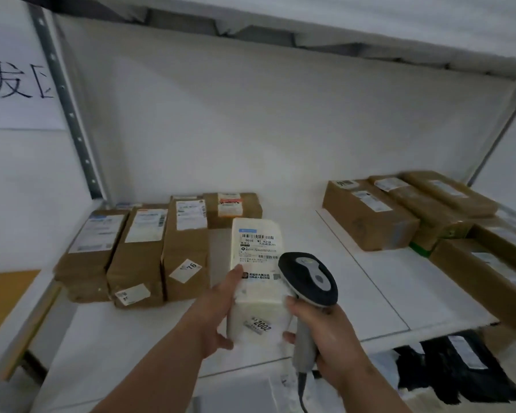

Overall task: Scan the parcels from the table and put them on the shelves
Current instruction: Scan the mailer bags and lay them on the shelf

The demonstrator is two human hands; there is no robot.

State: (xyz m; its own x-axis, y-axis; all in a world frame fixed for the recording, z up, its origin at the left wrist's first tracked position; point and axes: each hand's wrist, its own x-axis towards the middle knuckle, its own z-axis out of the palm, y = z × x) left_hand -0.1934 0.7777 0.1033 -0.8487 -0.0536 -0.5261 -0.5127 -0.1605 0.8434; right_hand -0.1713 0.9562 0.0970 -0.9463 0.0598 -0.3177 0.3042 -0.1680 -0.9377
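A white parcel [258, 290] with a barcode label and a "2002" sticker is held over the white shelf [355, 281]. My left hand [221, 311] grips its left side, thumb on the top face. My right hand [325, 332] holds the grey handle of a black and grey barcode scanner [310, 281], and its fingertips touch the parcel's right edge. The scanner's head lies over the parcel's right side, close to the label.
A row of brown cardboard parcels [137, 254] lies at the shelf's left, with one more [233, 208] behind. Several brown boxes [399, 210] stack at the right. Black bags [459, 371] lie on the level below. A metal upright [69, 114] stands at the left.
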